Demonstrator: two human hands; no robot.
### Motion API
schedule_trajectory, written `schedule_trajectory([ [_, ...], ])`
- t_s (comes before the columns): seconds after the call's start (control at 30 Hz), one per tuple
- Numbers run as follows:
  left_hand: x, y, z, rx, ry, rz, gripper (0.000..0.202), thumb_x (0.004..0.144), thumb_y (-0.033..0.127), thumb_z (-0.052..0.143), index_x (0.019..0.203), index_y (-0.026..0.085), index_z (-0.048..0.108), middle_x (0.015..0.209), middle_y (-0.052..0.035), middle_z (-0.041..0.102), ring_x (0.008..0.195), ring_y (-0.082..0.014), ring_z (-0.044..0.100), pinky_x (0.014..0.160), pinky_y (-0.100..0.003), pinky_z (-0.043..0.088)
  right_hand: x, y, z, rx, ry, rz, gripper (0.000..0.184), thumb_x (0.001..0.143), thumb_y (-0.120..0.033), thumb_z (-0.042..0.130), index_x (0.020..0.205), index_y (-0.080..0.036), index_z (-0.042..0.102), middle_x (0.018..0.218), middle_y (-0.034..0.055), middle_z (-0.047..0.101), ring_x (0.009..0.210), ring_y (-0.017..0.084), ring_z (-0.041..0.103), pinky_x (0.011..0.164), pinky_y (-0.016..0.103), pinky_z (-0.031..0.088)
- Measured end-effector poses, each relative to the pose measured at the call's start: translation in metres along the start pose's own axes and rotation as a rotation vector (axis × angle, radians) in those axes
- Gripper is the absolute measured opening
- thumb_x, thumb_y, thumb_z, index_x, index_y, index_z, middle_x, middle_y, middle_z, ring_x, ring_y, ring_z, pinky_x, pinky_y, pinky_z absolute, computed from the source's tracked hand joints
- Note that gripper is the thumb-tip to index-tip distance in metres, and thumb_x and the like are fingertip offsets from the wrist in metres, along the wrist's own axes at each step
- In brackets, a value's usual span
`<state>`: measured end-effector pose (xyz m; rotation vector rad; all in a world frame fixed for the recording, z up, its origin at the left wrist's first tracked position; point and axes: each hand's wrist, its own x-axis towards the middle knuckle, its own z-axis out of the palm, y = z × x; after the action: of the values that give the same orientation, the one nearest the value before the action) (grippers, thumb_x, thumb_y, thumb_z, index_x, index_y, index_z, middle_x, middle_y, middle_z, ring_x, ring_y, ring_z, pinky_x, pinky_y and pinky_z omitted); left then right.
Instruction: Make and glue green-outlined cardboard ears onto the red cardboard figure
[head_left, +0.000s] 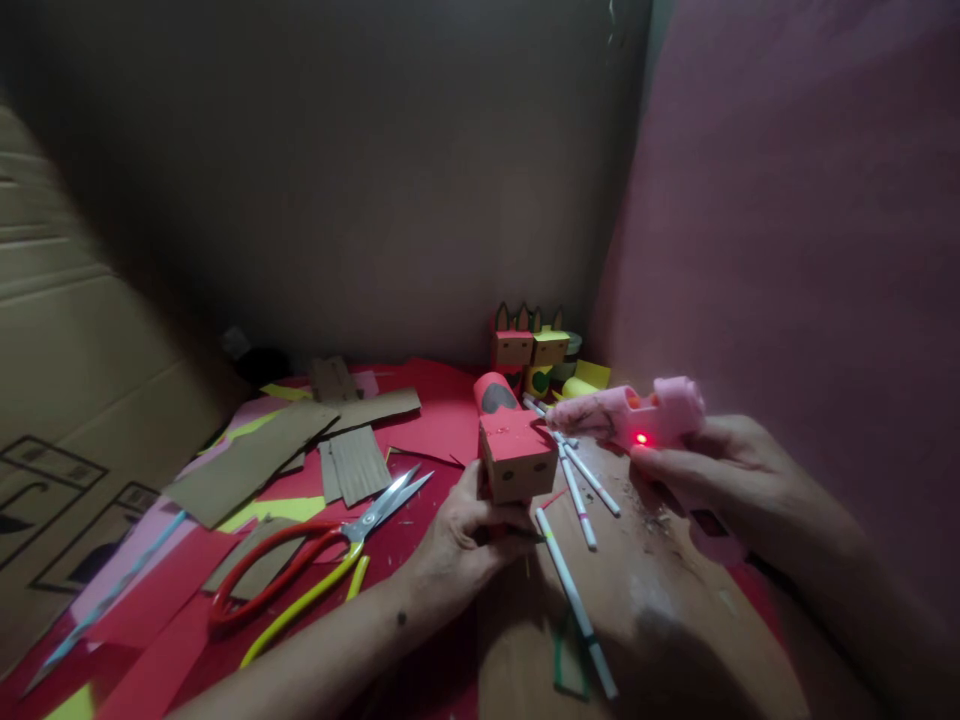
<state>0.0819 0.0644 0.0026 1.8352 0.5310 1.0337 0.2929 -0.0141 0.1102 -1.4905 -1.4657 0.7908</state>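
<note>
My left hand (480, 535) grips a small cardboard box head (521, 465) with a red paper top and two dark eye dots on its front. My right hand (739, 470) is wrapped round a pink hot glue gun (675, 410), whose small red light glows. The gun's tip is close to the box's right top edge; I cannot tell whether they touch. Just behind the box lies a red paper roll (495, 392) with a dark oval on it. Several white marker pens (577, 600) lie on the brown board (660, 620) between my hands.
Scissors (360, 530) with red and yellow handles lie left of my left hand. Cardboard strips (255, 460) and red paper (165, 590) cover the left side. Two box figures (529, 347) with pointed ears stand at the back. A pink sheet (795, 220) rises at right.
</note>
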Motion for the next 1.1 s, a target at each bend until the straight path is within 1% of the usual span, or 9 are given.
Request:
schedule_trajectory([
  [0.2,0.0,-0.002,0.0,-0.001,0.006,-0.008,0.009,0.073,0.02,0.071,0.076,0.027,0.074,0.11,-0.0037,0.051,0.101,-0.0212,0.05,0.093,-0.039,0.044,-0.002,-0.005,0.003,-0.002,0.0,0.032,0.041,0.072,-0.051,0.064,0.054,-0.015,0.057,0.048,-0.0028,0.043,0.042,0.008,0.035,0.041,0.021,0.024],
  [0.37,0.001,-0.003,0.0,0.006,0.007,-0.018,0.006,0.074,0.023,0.071,0.076,0.027,0.074,0.108,-0.0044,0.053,0.101,-0.0219,0.05,0.094,-0.041,0.043,-0.001,-0.005,0.005,0.018,-0.005,0.0,0.042,0.072,-0.051,0.064,0.053,-0.014,0.056,0.051,-0.0012,0.05,0.045,0.007,0.038,0.041,0.02,0.026],
  [0.43,0.0,-0.002,0.0,0.009,0.003,-0.017,0.005,0.074,0.023,0.071,0.076,0.027,0.074,0.107,-0.0048,0.053,0.101,-0.0225,0.05,0.094,-0.042,0.043,-0.003,-0.006,0.004,0.02,-0.019,0.012,0.043,0.071,-0.052,0.065,0.052,-0.015,0.054,0.048,-0.0029,0.045,0.041,0.007,0.037,0.039,0.02,0.026],
  [0.53,0.0,-0.002,0.0,0.012,0.003,-0.019,0.004,0.074,0.024,0.071,0.074,0.027,0.074,0.107,-0.0047,0.053,0.1,-0.0221,0.051,0.093,-0.042,0.044,-0.005,-0.009,0.002,0.01,0.003,0.057,0.043,0.069,-0.052,0.066,0.051,-0.015,0.053,0.046,-0.0045,0.041,0.038,0.006,0.036,0.037,0.019,0.024],
  [0.63,-0.001,-0.003,0.0,0.015,0.005,-0.028,0.004,0.074,0.024,0.071,0.074,0.027,0.074,0.109,-0.0046,0.053,0.1,-0.0224,0.051,0.093,-0.043,0.044,-0.006,-0.01,0.003,0.02,0.008,0.059,0.041,0.068,-0.05,0.067,0.051,-0.016,0.053,0.046,-0.0042,0.043,0.037,0.006,0.037,0.037,0.02,0.025],
  [0.83,0.0,-0.003,-0.001,0.021,-0.007,-0.046,0.005,0.074,0.026,0.071,0.076,0.027,0.074,0.115,-0.0052,0.053,0.101,-0.0242,0.051,0.093,-0.046,0.044,-0.005,-0.008,0.006,0.031,0.005,0.052,0.037,0.07,-0.049,0.064,0.053,-0.017,0.055,0.048,-0.002,0.048,0.04,0.008,0.038,0.038,0.021,0.026],
  [1.0,0.0,-0.001,-0.001,0.022,-0.005,-0.036,0.004,0.073,0.026,0.071,0.075,0.027,0.074,0.112,-0.0053,0.054,0.101,-0.0242,0.051,0.093,-0.045,0.044,-0.004,-0.009,0.003,0.006,0.009,0.083,0.041,0.068,-0.05,0.066,0.051,-0.016,0.053,0.047,-0.0038,0.042,0.039,0.007,0.036,0.038,0.02,0.025],
  [1.1,0.0,-0.002,-0.001,0.022,0.001,-0.03,0.004,0.073,0.025,0.072,0.075,0.027,0.074,0.11,-0.005,0.053,0.1,-0.0234,0.051,0.093,-0.044,0.043,-0.004,-0.011,0.001,-0.022,0.028,0.066,0.042,0.067,-0.051,0.065,0.051,-0.014,0.054,0.048,-0.003,0.043,0.041,0.007,0.035,0.039,0.019,0.024],
])
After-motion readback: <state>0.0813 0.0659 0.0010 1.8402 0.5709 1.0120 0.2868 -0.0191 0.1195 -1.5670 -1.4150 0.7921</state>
